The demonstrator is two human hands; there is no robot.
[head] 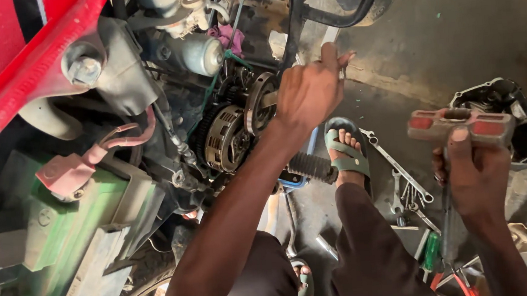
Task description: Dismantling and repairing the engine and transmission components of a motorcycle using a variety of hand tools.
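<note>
1. Left hand (310, 92) is clenched on a thin metal tool at the round toothed steel clutch assembly (228, 135), which sits just left of and below its knuckles. Risk: a slip drives the knuckles into the gear teeth.
2. Right hand (475, 173) grips a grey T-handle wrench with red ends (460, 125), shaft pointing down. Risk: it drops onto the loose steel spanners (401, 178) on the floor beside the sandalled foot (345, 151).

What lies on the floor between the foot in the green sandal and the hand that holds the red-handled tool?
Head view: between the foot and the right hand, spanners lie on the bare concrete floor.
</note>
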